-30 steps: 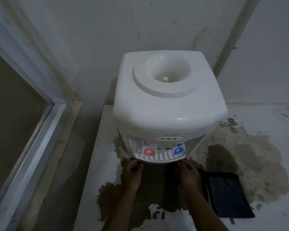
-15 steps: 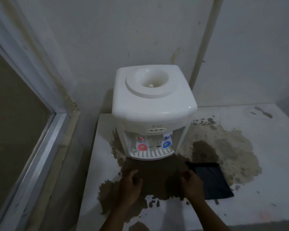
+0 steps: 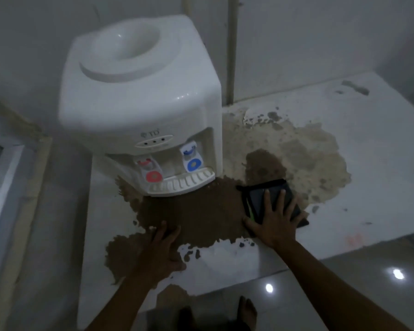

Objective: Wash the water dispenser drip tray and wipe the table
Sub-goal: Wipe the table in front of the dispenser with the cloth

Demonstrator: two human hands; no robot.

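Note:
A white water dispenser (image 3: 139, 91) stands at the back left of a white table (image 3: 373, 182). Its slotted white drip tray (image 3: 184, 182) sits in place below the red tap (image 3: 153, 175) and the blue tap (image 3: 193, 163). A dark folded cloth (image 3: 261, 194) lies on the table to the right of the tray. My right hand (image 3: 273, 220) rests flat on the cloth with fingers spread. My left hand (image 3: 160, 252) lies open on the table in front of the dispenser, holding nothing.
A large brown patch (image 3: 201, 211) of worn or stained surface spreads in front of the dispenser, with a paler patch (image 3: 308, 144) to the right. A window frame (image 3: 7, 187) runs along the left. The tiled floor (image 3: 368, 283) and a bare foot (image 3: 247, 311) show below the table's front edge.
Both hands have drawn back from the drip tray. My right hand has moved right and come down onto the dark cloth. The view has shifted right and lower.

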